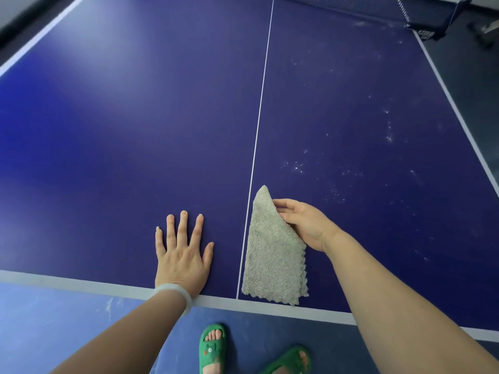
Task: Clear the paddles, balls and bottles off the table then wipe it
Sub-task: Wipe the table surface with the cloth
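A blue table tennis table [135, 130] fills the view, with a white centre line running up it. A beige fluffy cloth [272, 260] lies near the front edge, just right of the centre line. My right hand [299, 225] pinches the cloth's right edge and lifts its far corner, folding it upward. My left hand [182, 249] rests flat on the table with fingers spread, left of the line. No paddles, balls or bottles are in view.
White dusty specks [340, 168] dot the right half of the table. The net [426, 20] crosses the far right corner. Below the front edge are a blue floor and my feet in green slippers [213, 346].
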Motion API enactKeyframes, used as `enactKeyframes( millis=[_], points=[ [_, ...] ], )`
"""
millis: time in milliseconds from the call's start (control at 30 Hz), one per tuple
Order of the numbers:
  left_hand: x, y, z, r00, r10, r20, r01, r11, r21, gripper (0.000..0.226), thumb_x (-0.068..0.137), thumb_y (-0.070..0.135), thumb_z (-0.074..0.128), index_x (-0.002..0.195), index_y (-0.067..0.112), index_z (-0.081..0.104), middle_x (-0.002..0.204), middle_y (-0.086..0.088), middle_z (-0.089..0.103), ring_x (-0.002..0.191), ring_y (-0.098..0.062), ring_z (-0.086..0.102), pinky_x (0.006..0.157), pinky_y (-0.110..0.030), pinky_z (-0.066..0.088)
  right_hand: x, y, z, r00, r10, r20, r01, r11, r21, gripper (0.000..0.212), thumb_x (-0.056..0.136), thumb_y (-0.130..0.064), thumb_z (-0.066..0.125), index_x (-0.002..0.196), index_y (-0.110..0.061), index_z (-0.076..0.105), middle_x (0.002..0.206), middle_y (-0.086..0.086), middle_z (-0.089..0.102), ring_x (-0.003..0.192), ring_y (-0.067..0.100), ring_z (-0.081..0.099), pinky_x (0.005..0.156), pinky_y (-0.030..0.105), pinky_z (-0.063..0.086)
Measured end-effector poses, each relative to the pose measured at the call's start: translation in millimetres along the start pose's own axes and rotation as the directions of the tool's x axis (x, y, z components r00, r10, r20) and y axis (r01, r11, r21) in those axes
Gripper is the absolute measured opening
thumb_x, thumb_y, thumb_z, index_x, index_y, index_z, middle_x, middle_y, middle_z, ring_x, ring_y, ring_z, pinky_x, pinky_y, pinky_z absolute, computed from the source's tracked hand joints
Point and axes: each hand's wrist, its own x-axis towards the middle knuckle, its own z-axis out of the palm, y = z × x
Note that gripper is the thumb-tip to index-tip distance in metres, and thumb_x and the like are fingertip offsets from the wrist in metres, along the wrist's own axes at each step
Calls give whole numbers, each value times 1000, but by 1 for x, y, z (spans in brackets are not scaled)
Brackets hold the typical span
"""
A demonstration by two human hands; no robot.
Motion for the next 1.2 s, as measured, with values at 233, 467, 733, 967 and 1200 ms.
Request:
enactKeyframes(
  millis=[233,467,733,967,1200],
  points=[
    [2,1,-4,999,-1,43,2,1000,-24,67,96,58,16,155,27,27,159,-9,29,149,-36,15,120,-54,5,9,-7,16,995,36,94,-24,992,-125,49,96,3,51,135,-25,59,126,-1,67,113,18,66,95,35,55],
    [37,25,-40,994,-18,107,60,911,-408,41,95,49,54,125,23,63,133,-1,52,128,-26,40,105,-40,28,18,-7,23,994,67,87,-67,998,-4,72,85,18,46,143,-24,50,133,-3,62,120,25,61,99,43,50],
    [79,90,-66,895,57,442,348,529,-774,29,87,38,72,102,14,65,90,3,67,79,-12,63,65,-25,49,13,3,23,999,0,43,3,998,-65,57,95,5,54,146,-19,45,133,-1,63,116,18,63,99,39,53],
    [80,84,-63,846,171,505,503,58,-862,12,89,8,69,100,8,64,104,-16,74,102,-35,69,97,-50,52,4,4,18,974,13,225,-35,995,93,45,97,6,49,137,-15,50,132,15,63,122,30,60,102,40,50],
    [75,93,-61,846,98,524,526,10,-850,6,87,9,72,92,11,69,97,-16,70,94,-37,67,95,-58,51,2,7,20,994,47,96,-40,997,-71,14,93,-4,63,107,-6,65,98,8,70,90,18,68,84,30,54]
  ],
)
